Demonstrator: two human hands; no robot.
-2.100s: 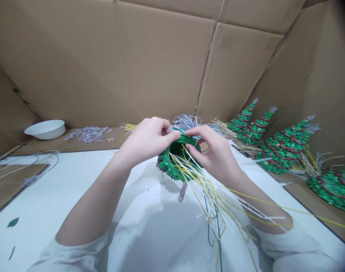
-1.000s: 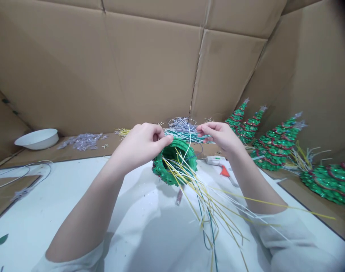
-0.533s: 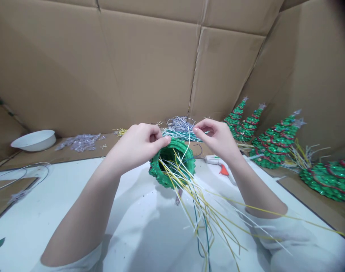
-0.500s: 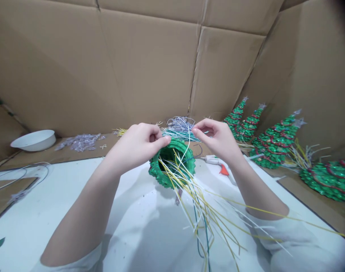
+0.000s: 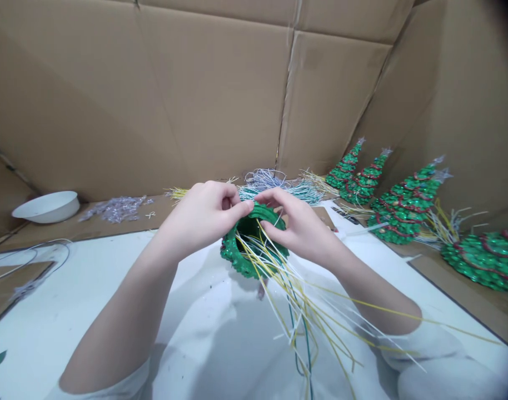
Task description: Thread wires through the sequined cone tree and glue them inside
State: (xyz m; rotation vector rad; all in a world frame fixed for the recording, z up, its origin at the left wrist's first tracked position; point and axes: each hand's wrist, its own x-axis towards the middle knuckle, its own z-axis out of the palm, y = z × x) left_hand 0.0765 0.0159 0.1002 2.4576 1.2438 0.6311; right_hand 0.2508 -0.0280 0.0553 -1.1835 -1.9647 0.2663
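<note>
A small green Christmas tree (image 5: 243, 269), hollow and lying on its side, has its round open base turned towards me. Out of the opening trails a loose bundle of yellow, white and dark green wires (image 5: 304, 316). My left hand (image 5: 210, 214) pinches the top of the rim between thumb and fingers. On the rim's right side is my right hand (image 5: 291, 225), its thumb at the opening and its fingers over the outside edge. A thin white wire shows by the right fingers; whether they grip it too is hidden.
Decorated green trees (image 5: 406, 205) line the right side. Behind my hands lie bundles of teal wire (image 5: 304, 191) and silvery wire (image 5: 264, 179). A white bowl (image 5: 48, 208) and a pile of clear plastic pieces (image 5: 116, 209) sit at the back left. Cardboard walls (image 5: 220, 94) enclose the table.
My right hand has moved left and down from the raised white wire to the tree's rim. The white glue gun is now hidden behind it. My left hand keeps its hold.
</note>
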